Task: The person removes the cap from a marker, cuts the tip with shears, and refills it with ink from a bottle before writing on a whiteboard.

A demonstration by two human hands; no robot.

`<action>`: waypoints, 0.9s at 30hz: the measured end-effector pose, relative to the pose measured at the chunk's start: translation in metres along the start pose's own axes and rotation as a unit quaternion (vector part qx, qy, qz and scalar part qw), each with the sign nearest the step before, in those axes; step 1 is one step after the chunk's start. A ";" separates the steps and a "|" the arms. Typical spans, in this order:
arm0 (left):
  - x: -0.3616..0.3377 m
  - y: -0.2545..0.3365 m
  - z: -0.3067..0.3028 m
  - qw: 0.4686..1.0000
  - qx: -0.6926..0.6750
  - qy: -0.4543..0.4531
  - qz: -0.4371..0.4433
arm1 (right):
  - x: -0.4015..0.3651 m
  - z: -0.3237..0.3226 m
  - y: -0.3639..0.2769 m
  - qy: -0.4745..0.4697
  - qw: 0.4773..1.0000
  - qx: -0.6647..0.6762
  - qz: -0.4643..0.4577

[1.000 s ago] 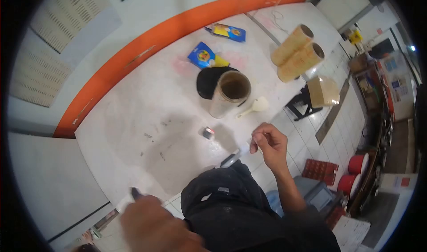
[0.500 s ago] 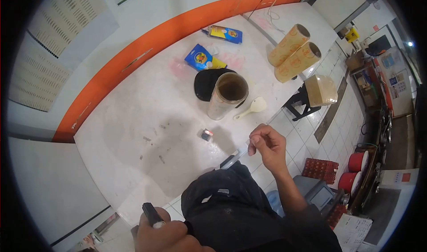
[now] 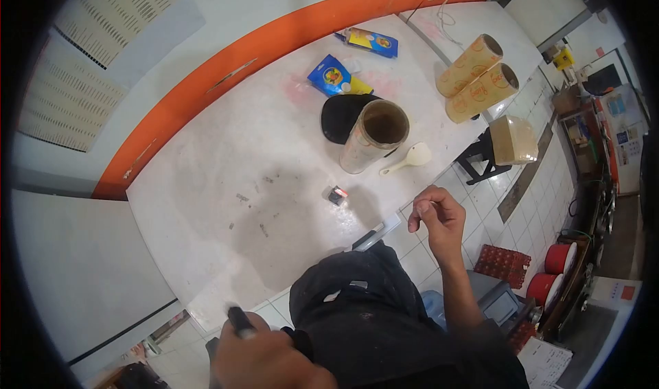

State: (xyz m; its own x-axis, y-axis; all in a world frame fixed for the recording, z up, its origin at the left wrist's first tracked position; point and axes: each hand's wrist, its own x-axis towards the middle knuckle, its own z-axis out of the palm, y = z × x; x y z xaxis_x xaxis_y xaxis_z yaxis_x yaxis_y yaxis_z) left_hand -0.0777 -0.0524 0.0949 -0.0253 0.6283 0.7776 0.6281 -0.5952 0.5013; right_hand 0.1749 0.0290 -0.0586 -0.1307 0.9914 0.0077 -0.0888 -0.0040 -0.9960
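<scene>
My left hand (image 3: 264, 358) is at the lower left, blurred by motion. It is closed around a black stick-like object (image 3: 240, 322), whose kind I cannot make out. My right hand (image 3: 439, 217) is raised past the table's near right edge, thumb and fingertips pinched together; whatever may be between them is too small to name. To its left, a flat white and black object (image 3: 376, 233) lies along the table edge. Farther in sits a small black and red item (image 3: 337, 195). Beyond it an open cardboard tube roll (image 3: 367, 145) stands upright beside a cream rice paddle (image 3: 414, 156).
A black cap (image 3: 338, 119) lies behind the tube on the white table (image 3: 185, 203). Blue and yellow packages (image 3: 334, 75) are farther back. Two wrapped rolls (image 3: 484, 94) stand at the right end. A black stool (image 3: 478, 159) with a cardboard box (image 3: 515, 140) is past the edge.
The view has shifted, so the table's things appear farther right and slightly higher. My left hand has moved and is now blurred; my right hand keeps its pinch.
</scene>
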 end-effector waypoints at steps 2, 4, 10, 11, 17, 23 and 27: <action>-0.021 -0.028 0.016 0.986 0.085 0.124 -0.069 | -0.005 -0.007 -0.002 0.004 1.000 -0.003 0.012; -0.060 -0.105 -0.017 0.998 0.025 0.045 -0.026 | -0.004 -0.011 0.001 0.010 1.000 -0.017 0.009; -0.050 -0.114 0.042 0.974 0.079 -0.107 -0.182 | 0.007 0.006 -0.003 -0.007 1.000 -0.001 -0.005; -0.051 -0.113 0.046 0.975 0.076 -0.107 -0.182 | 0.007 0.008 -0.009 -0.010 1.000 0.000 -0.010; -0.051 -0.107 0.065 0.983 0.049 -0.097 -0.149 | 0.029 0.046 -0.048 -0.079 0.990 -0.065 -0.102; -0.046 -0.099 0.065 0.983 0.086 -0.129 -0.095 | 0.043 0.073 -0.080 -0.152 0.931 -0.197 -0.267; -0.042 -0.098 0.064 0.985 0.121 -0.117 -0.042 | 0.036 0.079 -0.082 -0.162 0.921 -0.215 -0.281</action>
State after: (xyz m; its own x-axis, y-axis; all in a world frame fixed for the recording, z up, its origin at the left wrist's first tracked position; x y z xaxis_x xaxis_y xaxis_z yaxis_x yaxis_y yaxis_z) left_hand -0.0885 0.0114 -0.0105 0.0767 0.7856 0.6139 0.7996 -0.4163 0.4328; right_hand 0.0995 0.0552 0.0309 -0.4772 0.7301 0.4890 0.1581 0.6187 -0.7695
